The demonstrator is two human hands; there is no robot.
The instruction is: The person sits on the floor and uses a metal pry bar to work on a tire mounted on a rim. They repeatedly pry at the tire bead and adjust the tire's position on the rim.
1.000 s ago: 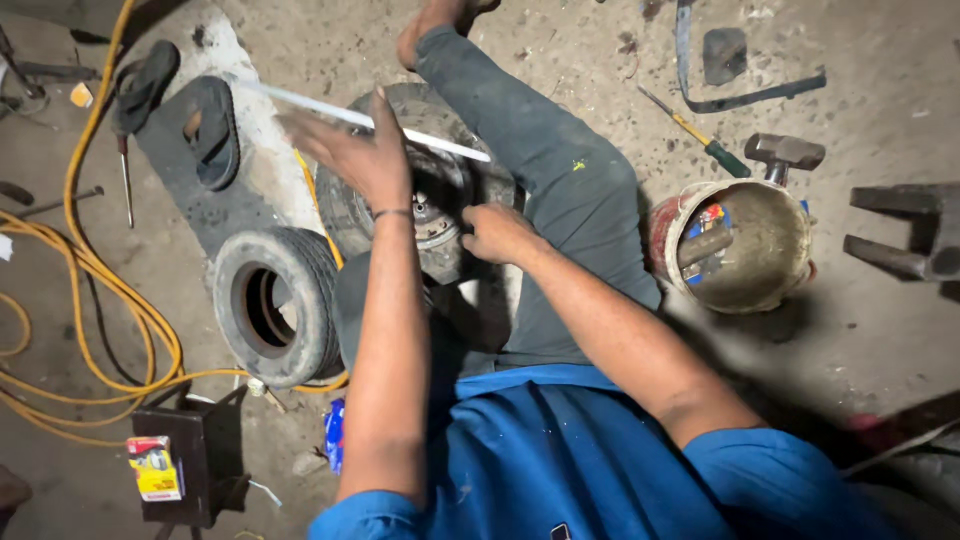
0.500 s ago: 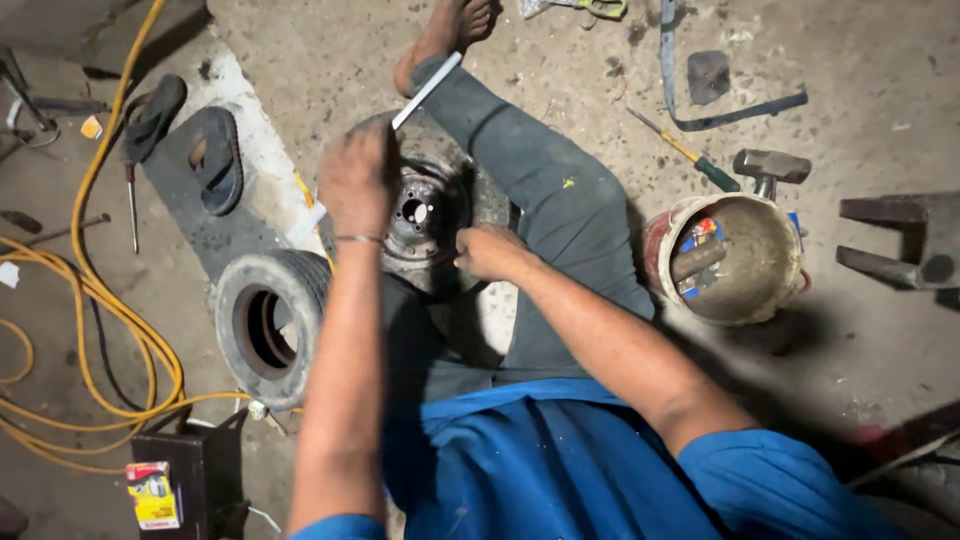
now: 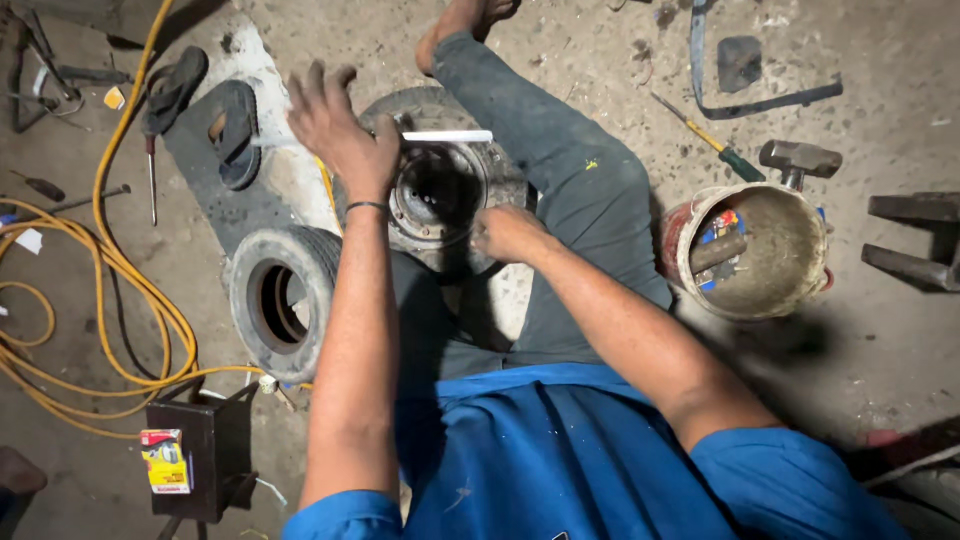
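Observation:
A small wheel (image 3: 440, 190) with a dark metal hub lies flat on the floor between my legs. My left hand (image 3: 340, 135) hovers over its left rim with fingers fanned out, and a thin white rod (image 3: 447, 136) runs from under the palm across the hub's top edge. My right hand (image 3: 507, 232) is curled into a fist against the wheel's lower right rim and grips it. My grey trouser leg (image 3: 560, 180) stretches past the wheel's right side.
A second small tyre (image 3: 285, 300) lies left of my knee. A yellow hose (image 3: 110, 250) loops along the left. Sandals (image 3: 235, 130), a bucket with tools (image 3: 780, 290), a hammer (image 3: 800, 158), a screwdriver (image 3: 710, 142) and a black box (image 3: 200, 460) surround me.
The white rod swung from a diagonal to lying level across the hub. My left hand opened its fingers and shifted left. The right hand stayed on the rim.

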